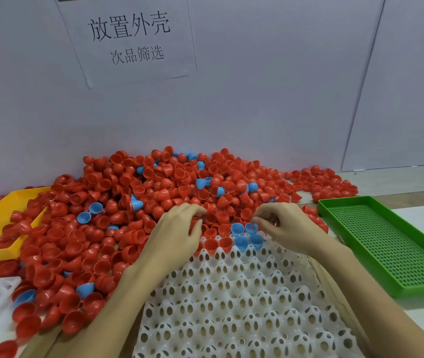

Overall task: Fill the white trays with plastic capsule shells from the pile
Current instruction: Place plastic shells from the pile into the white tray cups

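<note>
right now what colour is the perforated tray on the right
Green, seen clearly in the head view: the perforated tray.

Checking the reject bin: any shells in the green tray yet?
No. The green tray shows only its bare perforated floor, while the shells sit in the pile and at the white tray's far edge.

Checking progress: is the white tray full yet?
No. Only its far edge holds blue shells and red shells; the white tray's other pockets are empty.

Bright even light, slightly soft, wide-angle bowing.
</note>
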The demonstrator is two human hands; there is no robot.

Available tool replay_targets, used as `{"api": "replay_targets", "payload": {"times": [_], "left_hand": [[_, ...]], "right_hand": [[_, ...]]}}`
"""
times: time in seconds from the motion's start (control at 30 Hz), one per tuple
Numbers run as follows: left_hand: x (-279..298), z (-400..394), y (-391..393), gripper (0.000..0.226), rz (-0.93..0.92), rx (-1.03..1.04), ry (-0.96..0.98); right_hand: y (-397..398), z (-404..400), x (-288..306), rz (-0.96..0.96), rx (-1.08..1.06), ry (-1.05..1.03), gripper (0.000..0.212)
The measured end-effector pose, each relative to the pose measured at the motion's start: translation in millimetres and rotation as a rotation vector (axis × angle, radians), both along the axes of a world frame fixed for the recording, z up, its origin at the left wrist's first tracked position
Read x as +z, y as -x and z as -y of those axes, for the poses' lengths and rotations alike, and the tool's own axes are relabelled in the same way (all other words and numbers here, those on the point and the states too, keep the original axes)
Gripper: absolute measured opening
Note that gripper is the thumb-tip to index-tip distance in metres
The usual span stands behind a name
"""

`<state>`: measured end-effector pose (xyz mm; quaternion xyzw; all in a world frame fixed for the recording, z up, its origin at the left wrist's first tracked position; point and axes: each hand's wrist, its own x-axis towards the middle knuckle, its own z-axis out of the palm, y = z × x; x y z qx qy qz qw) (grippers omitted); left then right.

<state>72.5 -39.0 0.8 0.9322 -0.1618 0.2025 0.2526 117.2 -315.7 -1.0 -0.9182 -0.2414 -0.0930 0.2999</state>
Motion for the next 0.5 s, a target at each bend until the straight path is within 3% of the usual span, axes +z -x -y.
{"api": "replay_targets", "payload": {"times": [0.17, 0.33, 0.5], "left_hand": [[21, 22, -45, 0.032, -0.011, -0.044, -0.121], [13, 39, -76, 0.039, 0.014, -0.077, -0.53], [2, 36, -82, 0.021, -0.018, -0.037, -0.265]], "right_hand": [[2, -5, -3, 0.005, 0.009, -0.011, 0.017], [2, -7, -5, 0.029, 0.006, -0.016, 0.014], [3, -9, -4, 0.02, 0.02, -0.01, 0.013]]}}
